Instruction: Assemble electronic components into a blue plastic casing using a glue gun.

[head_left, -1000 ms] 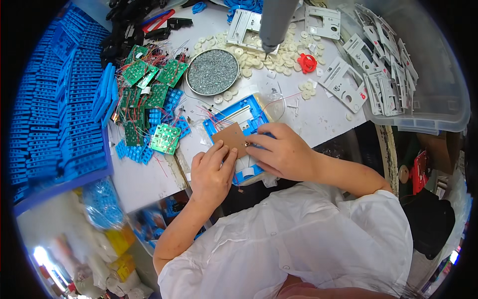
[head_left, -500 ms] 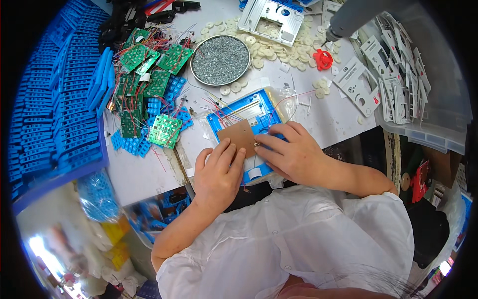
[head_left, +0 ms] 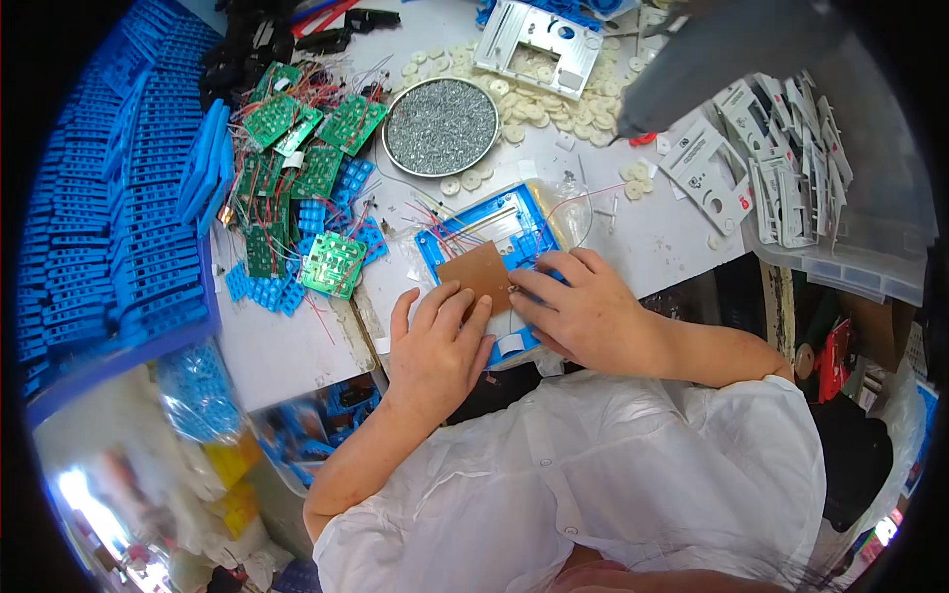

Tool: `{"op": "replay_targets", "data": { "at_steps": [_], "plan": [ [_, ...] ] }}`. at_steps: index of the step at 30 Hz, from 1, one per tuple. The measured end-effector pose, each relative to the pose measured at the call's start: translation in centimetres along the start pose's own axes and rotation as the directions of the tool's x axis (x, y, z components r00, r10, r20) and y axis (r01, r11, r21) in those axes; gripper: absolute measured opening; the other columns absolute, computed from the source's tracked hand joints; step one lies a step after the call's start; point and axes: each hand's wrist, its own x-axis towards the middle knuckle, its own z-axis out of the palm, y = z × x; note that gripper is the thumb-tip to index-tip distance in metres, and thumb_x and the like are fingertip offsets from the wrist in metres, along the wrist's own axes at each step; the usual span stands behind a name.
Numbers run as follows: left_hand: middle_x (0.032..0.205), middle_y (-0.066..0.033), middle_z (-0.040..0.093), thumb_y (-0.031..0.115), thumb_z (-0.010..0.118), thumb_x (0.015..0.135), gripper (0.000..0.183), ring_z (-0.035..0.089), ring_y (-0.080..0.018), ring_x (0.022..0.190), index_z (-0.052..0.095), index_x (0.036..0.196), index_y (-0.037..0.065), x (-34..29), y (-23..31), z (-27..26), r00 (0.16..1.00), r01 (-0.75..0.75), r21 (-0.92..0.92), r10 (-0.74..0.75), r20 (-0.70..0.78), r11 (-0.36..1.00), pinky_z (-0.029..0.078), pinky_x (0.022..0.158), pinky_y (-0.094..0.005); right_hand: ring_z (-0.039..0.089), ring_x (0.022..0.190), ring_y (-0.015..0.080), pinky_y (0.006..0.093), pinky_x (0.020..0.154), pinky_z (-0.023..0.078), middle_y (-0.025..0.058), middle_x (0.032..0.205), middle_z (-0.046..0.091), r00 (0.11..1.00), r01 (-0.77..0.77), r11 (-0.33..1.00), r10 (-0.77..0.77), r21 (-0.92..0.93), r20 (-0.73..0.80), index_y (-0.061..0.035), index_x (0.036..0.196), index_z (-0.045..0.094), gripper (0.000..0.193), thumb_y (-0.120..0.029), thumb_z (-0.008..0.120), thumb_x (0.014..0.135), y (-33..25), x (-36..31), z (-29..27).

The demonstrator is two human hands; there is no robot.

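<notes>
A brown circuit board lies, plain face up, over a blue plastic casing with thin wires coming out of its top. My left hand rests on the board's lower left part, its fingers apart and their tips on the surface. At the board's right edge, my right hand has bent fingers closed around a tiny shiny spot too small to name; its thumb is hidden. Below the board, a white tab shows on the casing.
Beyond the casing stands a round dish of small screws, beside scattered cream discs. Green circuit boards with wires lie left, near stacked blue casings. White panels lie right. A blurred grey tool hangs at upper right.
The grey tool has swung lower and looks larger, now covering most of the red piece on the table. Both hands stay at the board; the view has shifted slightly.
</notes>
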Motion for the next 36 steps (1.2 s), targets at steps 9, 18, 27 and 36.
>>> {"op": "replay_targets", "data": {
  "at_steps": [9, 18, 27, 36],
  "plan": [
    [0.088, -0.0141, 0.070, 0.020, 0.075, 0.083, 0.014, 0.067, -0.0330, 0.087, 0.074, 0.087, 0.007, 10.2, -6.8, -3.7, 0.951, 0.163, -0.340, -0.239, -0.195, 0.926, 0.051, 0.076, -0.0458, 0.051, 0.126, 0.0286, 0.0443, 0.106, 0.043, 0.0175, 0.150, 0.043, 0.644, 0.185, 0.900, 0.193, 0.396, -0.740, -0.0028, 0.137, 0.052, 0.059, -0.017, 0.077, 0.085, 4.2, 1.4, -7.2],
    [0.090, -0.0146, 0.075, 0.019, 0.079, 0.081, 0.018, 0.070, -0.0352, 0.085, 0.077, 0.094, 0.007, 17.6, -16.7, 3.5, 0.980, -0.004, 0.220, 0.047, -0.192, 0.976, 0.049, 0.084, -0.0476, 0.068, 0.097, 0.0237, 0.0379, 0.089, 0.054, 0.0127, 0.108, 0.067, 0.735, 0.393, 0.632, 0.221, 0.668, -0.641, -0.0081, 0.149, 0.044, 0.077, -0.018, 0.077, 0.081, 6.1, 9.0, -10.5],
    [0.084, -0.0218, 0.069, 0.017, 0.064, 0.092, 0.021, 0.065, -0.0397, 0.076, 0.070, 0.088, -0.002, 18.4, -13.7, 1.8, 0.981, 0.067, 0.119, -0.044, -0.188, 0.991, 0.049, 0.073, -0.0497, 0.066, 0.079, 0.0231, 0.0381, 0.071, 0.049, 0.0098, 0.085, 0.067, 0.699, 0.320, 0.674, 0.307, 0.666, -0.646, -0.0046, 0.113, 0.059, 0.048, -0.021, 0.080, 0.073, 6.7, 8.3, -8.8],
    [0.096, -0.0258, 0.069, 0.021, 0.062, 0.095, 0.024, 0.067, -0.0421, 0.085, 0.071, 0.102, 0.000, 15.7, -8.9, -3.7, 0.973, -0.034, 0.062, 0.047, -0.224, 0.998, 0.051, 0.080, -0.0477, 0.062, 0.064, 0.0125, 0.0302, 0.053, 0.049, 0.0033, 0.073, 0.065, 0.827, 0.372, 0.287, 0.329, 0.883, -0.455, -0.0047, 0.091, 0.062, 0.028, -0.018, 0.085, 0.081, 8.1, 8.1, -8.2]
  ]
}}
